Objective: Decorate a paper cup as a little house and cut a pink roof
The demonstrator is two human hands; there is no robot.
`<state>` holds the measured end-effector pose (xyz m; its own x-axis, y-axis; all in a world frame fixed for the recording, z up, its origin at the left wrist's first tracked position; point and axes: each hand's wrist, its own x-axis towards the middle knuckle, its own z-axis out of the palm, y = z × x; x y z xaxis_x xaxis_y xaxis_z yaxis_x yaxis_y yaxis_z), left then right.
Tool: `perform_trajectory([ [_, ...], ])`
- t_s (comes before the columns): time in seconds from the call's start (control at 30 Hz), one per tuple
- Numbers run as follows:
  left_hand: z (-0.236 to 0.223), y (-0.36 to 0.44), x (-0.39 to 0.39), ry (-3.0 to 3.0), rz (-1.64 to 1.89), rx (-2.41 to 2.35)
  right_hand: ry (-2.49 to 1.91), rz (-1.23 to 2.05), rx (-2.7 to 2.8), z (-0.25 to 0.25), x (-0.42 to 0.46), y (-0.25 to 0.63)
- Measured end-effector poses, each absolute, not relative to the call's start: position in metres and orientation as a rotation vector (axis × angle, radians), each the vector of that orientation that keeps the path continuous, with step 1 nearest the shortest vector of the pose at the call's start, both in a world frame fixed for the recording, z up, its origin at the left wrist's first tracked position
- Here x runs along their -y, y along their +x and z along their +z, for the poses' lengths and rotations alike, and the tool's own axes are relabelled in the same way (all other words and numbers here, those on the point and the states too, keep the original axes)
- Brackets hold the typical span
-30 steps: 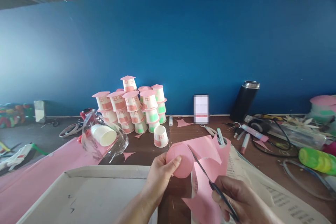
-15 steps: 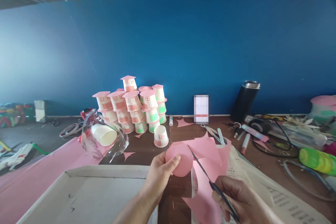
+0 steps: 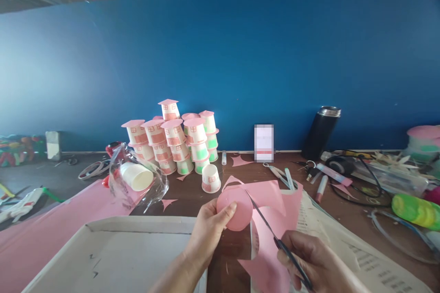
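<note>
My left hand (image 3: pixel 209 229) pinches a round pink paper disc (image 3: pixel 235 208), thumb on its front face. The disc is still joined to a larger pink paper sheet (image 3: pixel 271 219) that hangs over the table. My right hand (image 3: pixel 309 261) grips black scissors (image 3: pixel 271 233) by the handles, with the thin blades pointing up-left at the disc's right edge. A single white paper cup with a pink band (image 3: pixel 211 178) stands just beyond the disc. Behind it is a stack of paper cups with pink roofs (image 3: pixel 172 139).
A shallow cardboard tray (image 3: pixel 113 256) lies at the lower left by a pink sheet (image 3: pixel 41 233). A plastic bag holds white cups (image 3: pixel 135 178). A black flask (image 3: pixel 319 132), markers, cables, a green bottle (image 3: pixel 415 210) and newspaper (image 3: pixel 343 242) crowd the right side.
The pink sheet's upper flap has turned and dropped behind the disc as the paper rotated in my left hand. Both hands stay in nearly the same place.
</note>
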<state>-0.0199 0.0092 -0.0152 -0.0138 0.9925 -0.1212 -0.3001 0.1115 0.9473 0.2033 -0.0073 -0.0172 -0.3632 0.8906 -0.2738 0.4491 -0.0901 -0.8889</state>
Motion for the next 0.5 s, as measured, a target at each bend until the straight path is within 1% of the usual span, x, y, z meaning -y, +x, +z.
perform_trajectory([
  [0.3, -0.019, -0.007, -0.005, 0.649, 1.332, -0.837, -1.423, 1.432, 1.765, -0.015, 0.009, 0.198],
  [0.5, -0.027, -0.005, -0.004, 0.614, 1.316, -0.880, -1.439, 1.440, 1.760, -0.016, 0.010, 0.195],
])
